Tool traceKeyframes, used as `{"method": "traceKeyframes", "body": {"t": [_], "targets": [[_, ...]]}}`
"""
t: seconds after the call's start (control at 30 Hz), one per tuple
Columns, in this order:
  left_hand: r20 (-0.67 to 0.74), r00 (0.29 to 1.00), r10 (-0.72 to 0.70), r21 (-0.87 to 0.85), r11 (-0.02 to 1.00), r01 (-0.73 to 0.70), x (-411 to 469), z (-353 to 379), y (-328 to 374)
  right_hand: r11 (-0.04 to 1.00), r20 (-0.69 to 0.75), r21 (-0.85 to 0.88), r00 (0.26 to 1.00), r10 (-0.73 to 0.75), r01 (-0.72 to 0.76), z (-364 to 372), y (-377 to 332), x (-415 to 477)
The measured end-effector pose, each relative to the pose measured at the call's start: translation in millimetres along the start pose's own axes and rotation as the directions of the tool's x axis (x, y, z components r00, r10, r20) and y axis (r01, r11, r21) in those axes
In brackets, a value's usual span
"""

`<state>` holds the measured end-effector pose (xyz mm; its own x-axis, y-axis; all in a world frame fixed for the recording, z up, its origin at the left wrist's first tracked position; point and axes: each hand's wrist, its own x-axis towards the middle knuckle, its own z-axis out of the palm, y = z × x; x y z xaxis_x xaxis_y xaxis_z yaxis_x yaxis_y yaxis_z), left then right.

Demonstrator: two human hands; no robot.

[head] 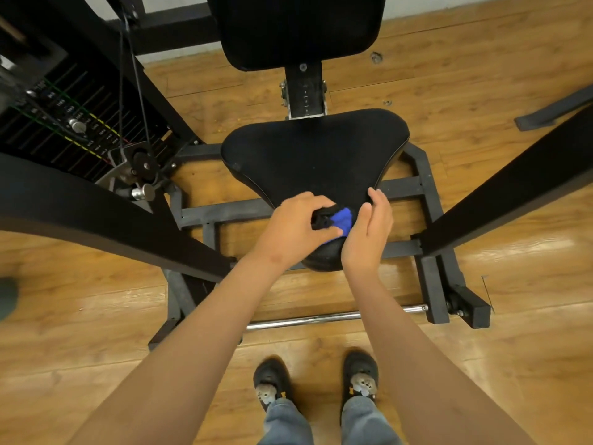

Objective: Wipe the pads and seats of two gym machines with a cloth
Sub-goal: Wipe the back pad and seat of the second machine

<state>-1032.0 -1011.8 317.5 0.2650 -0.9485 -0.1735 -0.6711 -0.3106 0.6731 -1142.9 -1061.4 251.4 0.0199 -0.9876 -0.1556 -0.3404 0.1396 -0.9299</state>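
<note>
A black triangular seat [314, 155] of a gym machine sits in the middle of the view, with its black back pad [298, 27] above it. My left hand [288, 229] grips a bunched blue and black cloth [340, 220] over the seat's near tip. My right hand [369, 232] stands beside the cloth with straight fingers, its palm against the blue part. Part of the cloth is hidden inside my left fist.
Black machine arms [500, 187] slant in from both sides. A weight stack [64, 123] with cables stands at the left. The grey base frame [430, 252] and a chrome bar [321, 319] lie on the wooden floor [481, 364] in front of my feet.
</note>
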Motion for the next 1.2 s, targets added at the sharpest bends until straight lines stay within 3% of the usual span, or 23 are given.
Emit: {"method": "traceKeyframes", "body": {"t": [0.2, 0.3, 0.43, 0.57, 0.63, 0.9, 1.1, 1.2], "targets": [[-0.099, 0.995, 0.027, 0.089, 0.996, -0.018, 28.1, 11.2, 6.8, 0.993, 0.167, -0.098, 0.984, -0.053, 0.07, -18.3, 10.6, -5.6], [-0.154, 0.988, -0.015, 0.156, 0.987, 0.04, 39.2, 4.4, -4.4, 0.972, 0.24, -0.189, 0.966, -0.091, 0.139, -28.3, 10.2, -4.5], [-0.283, 0.936, -0.21, 0.158, 0.952, 0.261, 35.1, -13.1, -28.8, 0.92, 0.335, -0.311, 0.933, -0.13, 0.24, -45.4, 4.5, 3.1], [-0.353, 0.793, -0.496, -0.031, 0.854, 0.52, 3.3, -16.8, -36.3, 0.861, 0.393, -0.397, 0.906, -0.155, 0.319, -61.6, -10.5, 8.0], [-0.337, 0.752, -0.566, -0.069, 0.812, 0.58, -13.4, -15.1, -31.0, 0.81, 0.441, -0.442, 0.88, -0.177, 0.385, -67.5, -22.8, 7.0], [-0.365, 0.765, -0.53, -0.138, 0.844, 0.519, -78.3, -31.1, 36.8, 0.663, 0.57, -0.483, 0.78, -0.259, 0.572, -96.5, -91.9, -24.5], [-0.365, 0.829, -0.424, -0.067, 0.9, 0.431, -119.9, -59.7, 78.6, 0.429, 0.76, -0.416, 0.566, -0.321, 0.802, -112.5, -142.6, -51.5], [-0.451, 0.766, -0.459, -0.143, 0.884, 0.445, -139.5, -81.1, 97.6, 0.371, 0.772, -0.384, 0.515, -0.372, 0.845, -113.2, -172.8, -62.1]]}}
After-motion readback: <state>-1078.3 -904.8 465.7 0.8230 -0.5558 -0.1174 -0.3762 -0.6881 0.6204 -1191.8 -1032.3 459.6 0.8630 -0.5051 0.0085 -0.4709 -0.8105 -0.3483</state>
